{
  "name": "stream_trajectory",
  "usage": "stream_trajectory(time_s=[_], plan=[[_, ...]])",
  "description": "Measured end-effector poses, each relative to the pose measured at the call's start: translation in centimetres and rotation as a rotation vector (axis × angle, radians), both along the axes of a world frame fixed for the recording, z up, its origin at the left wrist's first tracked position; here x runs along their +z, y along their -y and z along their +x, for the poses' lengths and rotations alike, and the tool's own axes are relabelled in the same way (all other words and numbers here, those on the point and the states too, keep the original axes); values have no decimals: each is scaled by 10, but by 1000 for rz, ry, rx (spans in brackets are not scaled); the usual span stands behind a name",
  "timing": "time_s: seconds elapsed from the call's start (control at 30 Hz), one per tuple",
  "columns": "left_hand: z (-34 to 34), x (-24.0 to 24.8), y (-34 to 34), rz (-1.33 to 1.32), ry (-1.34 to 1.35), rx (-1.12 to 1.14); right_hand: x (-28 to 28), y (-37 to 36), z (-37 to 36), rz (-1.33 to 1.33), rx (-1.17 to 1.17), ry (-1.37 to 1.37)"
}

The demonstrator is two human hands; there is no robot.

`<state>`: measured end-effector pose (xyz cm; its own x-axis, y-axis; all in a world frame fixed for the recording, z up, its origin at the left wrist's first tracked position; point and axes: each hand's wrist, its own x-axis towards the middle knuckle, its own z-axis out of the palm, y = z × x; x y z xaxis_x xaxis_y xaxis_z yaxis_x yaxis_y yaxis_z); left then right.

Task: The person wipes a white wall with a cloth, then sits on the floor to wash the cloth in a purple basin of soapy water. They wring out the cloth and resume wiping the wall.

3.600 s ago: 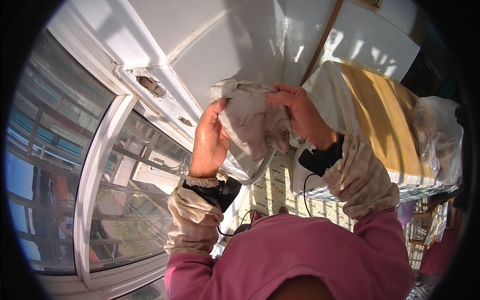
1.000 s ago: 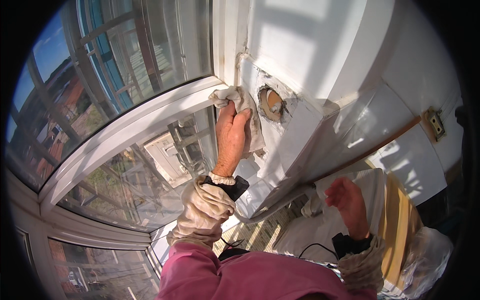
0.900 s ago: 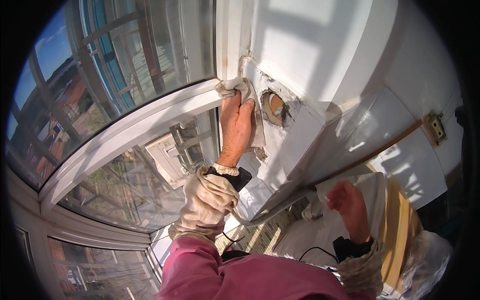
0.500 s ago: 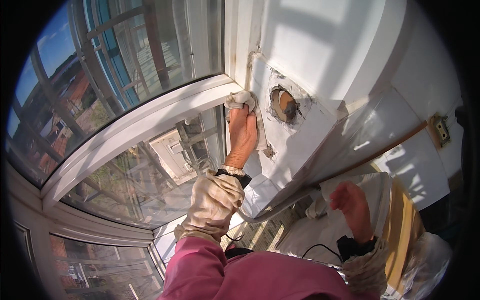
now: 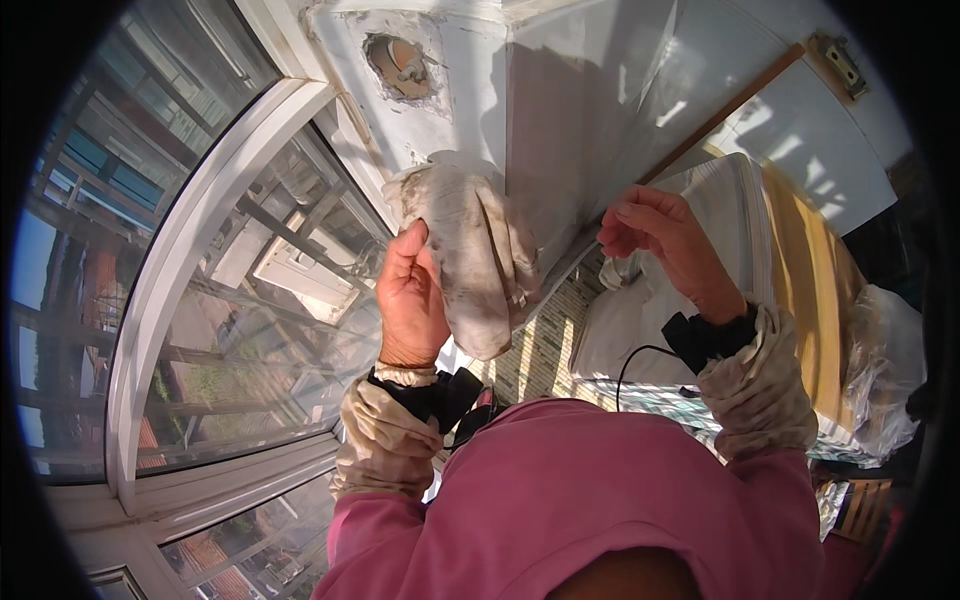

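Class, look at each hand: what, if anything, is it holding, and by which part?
The left hand holds a stained, pale cloth by its left edge, thumb in front. The right hand, loosely curled, appears empty.

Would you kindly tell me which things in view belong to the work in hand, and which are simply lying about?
In the work:
stained cloth, held in the left hand
right hand, raised apart from it, seemingly empty

Lying about:
clear plastic bag, far right
slatted wooden piece, lower right

Cloth (image 5: 470,265) — off the window frame (image 5: 275,118)
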<state>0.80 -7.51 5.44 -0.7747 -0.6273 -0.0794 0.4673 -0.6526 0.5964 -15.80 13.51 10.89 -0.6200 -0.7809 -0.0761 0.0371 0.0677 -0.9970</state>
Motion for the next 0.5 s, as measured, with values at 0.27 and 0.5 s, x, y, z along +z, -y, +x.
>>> stream_trajectory(time_s=[0.27,0.5], plan=[[-57,62,-41,-1292,87,-258,6,-6,8,-6,190,-121],[-114,114,-54,-2554,-198,38,-8,-1,0,-190,41,-13]])
